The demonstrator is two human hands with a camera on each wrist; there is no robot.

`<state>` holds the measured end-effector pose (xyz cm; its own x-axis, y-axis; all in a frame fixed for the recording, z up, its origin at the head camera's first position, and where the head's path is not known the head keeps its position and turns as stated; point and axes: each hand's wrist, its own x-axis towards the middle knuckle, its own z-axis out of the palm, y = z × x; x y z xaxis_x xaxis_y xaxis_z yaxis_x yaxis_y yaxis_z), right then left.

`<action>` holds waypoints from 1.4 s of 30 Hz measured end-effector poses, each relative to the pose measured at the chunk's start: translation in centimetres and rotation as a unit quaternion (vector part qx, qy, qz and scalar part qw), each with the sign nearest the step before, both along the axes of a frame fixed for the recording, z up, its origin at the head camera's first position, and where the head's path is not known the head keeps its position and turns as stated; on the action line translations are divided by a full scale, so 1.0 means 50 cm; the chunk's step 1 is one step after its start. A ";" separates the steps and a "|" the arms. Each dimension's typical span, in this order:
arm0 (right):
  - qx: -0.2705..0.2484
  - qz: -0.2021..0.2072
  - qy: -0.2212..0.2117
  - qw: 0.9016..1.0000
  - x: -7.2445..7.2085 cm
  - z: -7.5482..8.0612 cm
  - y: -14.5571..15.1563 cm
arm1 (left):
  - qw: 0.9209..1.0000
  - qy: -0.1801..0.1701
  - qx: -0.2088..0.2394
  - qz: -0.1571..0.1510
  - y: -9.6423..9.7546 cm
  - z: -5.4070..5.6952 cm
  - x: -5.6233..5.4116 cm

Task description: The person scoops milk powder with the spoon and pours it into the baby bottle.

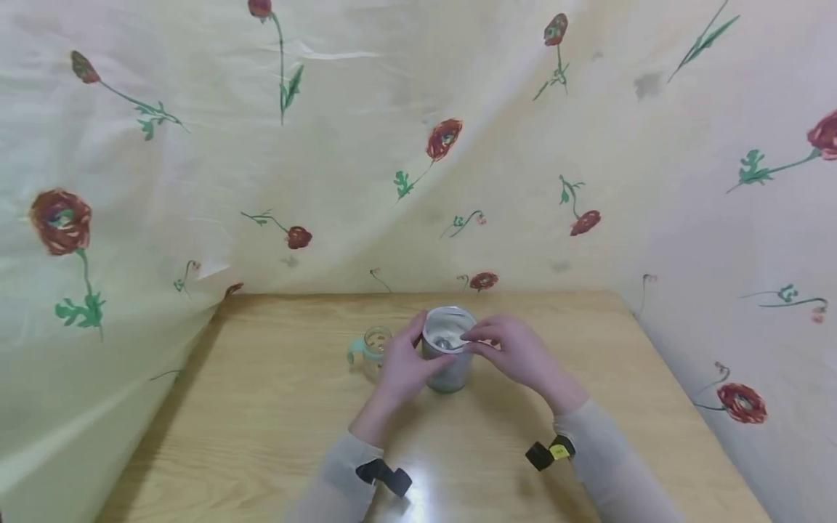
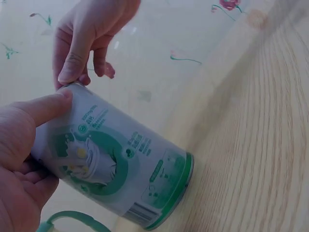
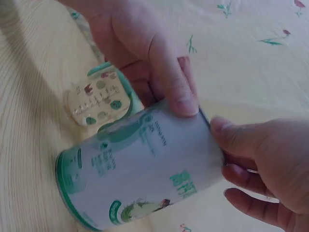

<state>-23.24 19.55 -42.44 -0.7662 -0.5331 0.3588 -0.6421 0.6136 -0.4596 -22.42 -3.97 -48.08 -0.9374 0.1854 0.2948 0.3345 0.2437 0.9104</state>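
Observation:
A white and green milk powder can (image 1: 448, 374) stands upright on the table, its top open. My left hand (image 1: 404, 369) grips it round the left side near the rim; the thumb lies along the front in the left wrist view, where the can's printed side (image 2: 113, 154) faces me. Over the rim on the right, my right hand (image 1: 513, 352) pinches the thin handle of what looks like a small metal spoon (image 1: 445, 343). The spoon's round end lies inside the can. How much powder is inside cannot be made out.
A clear cup (image 1: 375, 341) with a mint-green handle stands just left of the can, partly behind my left hand. Its printed side (image 3: 100, 99) shows in the right wrist view. The wooden table (image 1: 275, 421) meets a flowered cloth (image 1: 353, 181) at the back and sides.

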 end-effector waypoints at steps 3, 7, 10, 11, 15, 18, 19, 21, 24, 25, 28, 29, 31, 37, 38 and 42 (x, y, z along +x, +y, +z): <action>0.011 -0.004 0.001 1.000 0.009 -0.003 0.008 | 1.000 -0.014 0.007 -0.001 0.011 -0.004 0.005; 0.017 0.001 0.001 1.000 0.009 -0.002 0.008 | 1.000 -0.021 0.016 0.002 0.012 0.001 0.009; 0.025 0.006 0.006 1.000 0.006 0.005 0.005 | 1.000 -0.022 0.019 0.002 0.010 0.007 0.008; 0.028 0.008 0.005 1.000 0.004 0.007 0.004 | 1.000 -0.022 0.021 0.000 0.009 0.009 0.008; 0.040 0.009 -0.014 0.999 0.000 0.016 0.000 | 0.999 -0.034 0.027 -0.004 0.007 0.012 0.009; 0.043 0.008 -0.033 0.998 -0.002 0.025 -0.004 | 0.999 -0.043 0.026 -0.001 0.006 0.013 0.011; 0.042 0.008 -0.039 0.998 -0.003 0.028 -0.005 | 0.999 -0.045 0.025 0.000 0.006 0.013 0.012; 0.040 0.002 -0.049 0.998 -0.003 0.032 -0.007 | 0.999 -0.046 0.022 -0.002 0.005 0.015 0.012; 0.040 -0.016 -0.057 0.997 -0.004 0.037 -0.011 | 0.999 -0.041 0.016 -0.007 0.006 0.016 0.010; 0.041 -0.023 -0.057 0.997 -0.004 0.038 -0.013 | 0.999 -0.039 0.014 -0.008 0.006 0.017 0.010; 0.057 -0.034 -0.039 0.997 -0.006 0.042 -0.023 | 0.999 -0.033 0.015 -0.012 0.006 0.016 0.009; 0.063 -0.031 -0.029 0.997 -0.007 0.042 -0.027 | 0.999 -0.033 0.016 -0.013 0.006 0.015 0.009; 0.080 -0.024 -0.002 0.997 -0.008 0.045 -0.035 | 0.999 -0.033 0.020 -0.013 0.005 0.013 0.008; 0.124 -0.014 0.051 0.991 -0.012 0.044 -0.049 | 0.999 -0.026 0.026 -0.015 0.006 0.010 0.005; 0.125 -0.015 0.048 0.991 -0.014 0.043 -0.050 | 0.999 -0.025 0.028 -0.016 0.006 0.010 0.004; 0.115 -0.029 0.019 0.993 -0.019 0.041 -0.048 | 0.999 -0.021 0.033 -0.018 0.005 0.008 0.002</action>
